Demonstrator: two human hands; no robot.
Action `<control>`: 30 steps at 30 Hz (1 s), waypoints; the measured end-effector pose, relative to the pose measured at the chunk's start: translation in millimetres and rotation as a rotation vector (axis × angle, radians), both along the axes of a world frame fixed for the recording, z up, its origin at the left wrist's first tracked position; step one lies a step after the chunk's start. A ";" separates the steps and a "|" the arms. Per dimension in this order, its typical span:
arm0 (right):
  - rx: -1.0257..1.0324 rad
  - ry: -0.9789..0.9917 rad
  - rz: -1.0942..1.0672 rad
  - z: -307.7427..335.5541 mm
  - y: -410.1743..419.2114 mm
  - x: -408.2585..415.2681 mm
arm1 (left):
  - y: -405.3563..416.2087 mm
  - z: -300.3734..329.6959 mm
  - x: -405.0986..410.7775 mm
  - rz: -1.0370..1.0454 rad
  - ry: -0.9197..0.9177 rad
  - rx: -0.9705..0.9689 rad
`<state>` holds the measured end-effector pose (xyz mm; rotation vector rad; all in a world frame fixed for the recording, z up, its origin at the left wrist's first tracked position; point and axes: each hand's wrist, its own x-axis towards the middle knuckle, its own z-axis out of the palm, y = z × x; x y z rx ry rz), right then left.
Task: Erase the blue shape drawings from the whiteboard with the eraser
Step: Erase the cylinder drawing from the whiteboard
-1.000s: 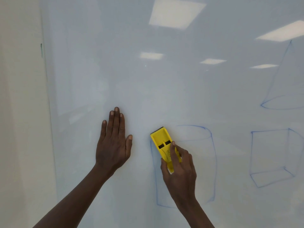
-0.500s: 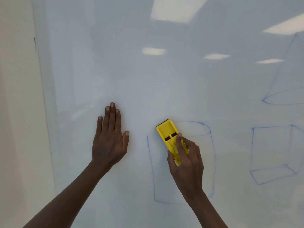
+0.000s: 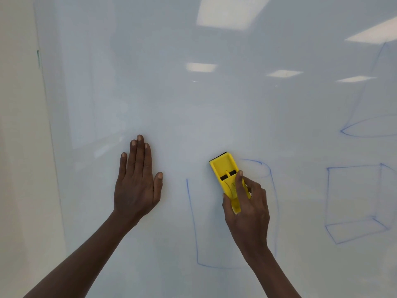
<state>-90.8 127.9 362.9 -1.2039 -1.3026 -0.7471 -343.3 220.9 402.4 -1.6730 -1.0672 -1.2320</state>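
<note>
My right hand (image 3: pixel 249 209) grips a yellow eraser (image 3: pixel 225 173) and presses it flat on the whiteboard (image 3: pixel 193 117), at the top of a blue cylinder drawing (image 3: pixel 191 211). The cylinder's left side, bottom and right side still show; part of its top rim is wiped away. My left hand (image 3: pixel 137 181) lies flat on the board to the left, fingers together, holding nothing. A blue cube drawing (image 3: pixel 328 194) sits to the right. A blue cone drawing (image 3: pixel 352 130) is at the upper right, cut off by the frame edge.
The board's left edge runs down beside a cream wall (image 3: pixel 19 147). A small green mark (image 3: pixel 38 59) sits near that edge. Ceiling lights reflect on the glossy board surface.
The eraser has slid right and slightly up along the cylinder's top, wiping the upper left part of its rim. My left hand stays flat on the board.
</note>
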 end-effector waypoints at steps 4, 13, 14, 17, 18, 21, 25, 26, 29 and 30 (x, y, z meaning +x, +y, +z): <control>-0.020 0.018 -0.022 -10.9 -3.7 17.2 | -0.3 0.1 0.3 0.011 0.001 0.000; 0.050 0.050 0.014 25.4 3.8 14.7 | -0.6 -0.2 1.0 0.020 -0.003 -0.002; 0.045 0.038 0.024 24.9 4.2 12.7 | -0.8 -0.2 1.0 0.019 -0.003 -0.002; 0.028 -0.023 0.021 12.5 1.2 15.7 | -1.6 -0.1 1.1 0.013 -0.006 -0.004; 0.019 -0.035 0.009 5.8 -0.7 19.9 | -2.0 0.0 1.0 0.013 -0.008 -0.006; 0.004 0.004 -0.029 -10.3 -5.5 39.8 | -2.5 0.1 1.1 0.015 -0.010 -0.005; 0.015 0.093 -0.047 -4.2 -6.4 61.7 | -2.6 0.3 2.2 0.022 -0.015 -0.009; 0.019 0.098 -0.050 0.6 -5.6 63.3 | -2.8 0.5 2.2 0.022 -0.016 -0.008; 0.021 0.090 -0.041 10.4 -3.1 61.6 | -3.5 0.8 2.7 0.018 -0.019 -0.011; 0.016 0.077 -0.034 11.1 -2.9 60.6 | -3.7 0.8 2.8 0.016 -0.020 -0.014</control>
